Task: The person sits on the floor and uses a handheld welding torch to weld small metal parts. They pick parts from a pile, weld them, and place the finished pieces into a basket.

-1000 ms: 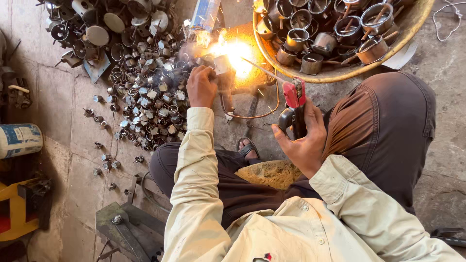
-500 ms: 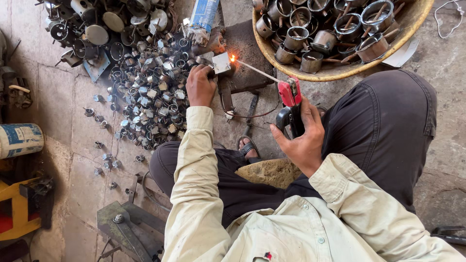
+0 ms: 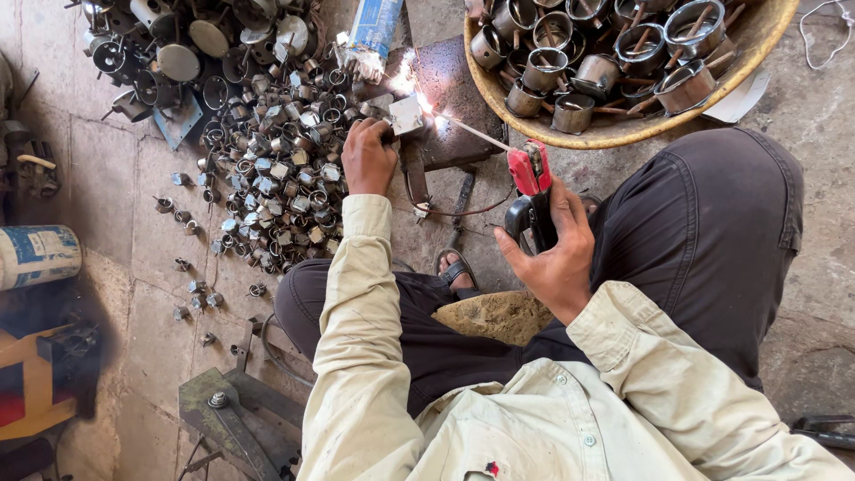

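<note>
— Since half a sec ago? Spark's flared again at the rod (image 3: 469, 130) tip, w/ both hands barely shifted.

— Hands? Left hand (image 3: 368, 156) pinches a small grey metal piece (image 3: 406, 116) on the dark plate (image 3: 456, 82). Right hand (image 3: 554, 249) grips the red rod holder (image 3: 529, 169).

— Containers? Yellow basin (image 3: 623, 132) up top, full of small metal cups w/ handles.

Cream long-sleeved shirt (image 3: 499, 419); dark trousers (image 3: 712, 232)

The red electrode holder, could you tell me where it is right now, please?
In the head view the red electrode holder sits right of centre, gripped by the right hand, just below the yellow basin.
</note>
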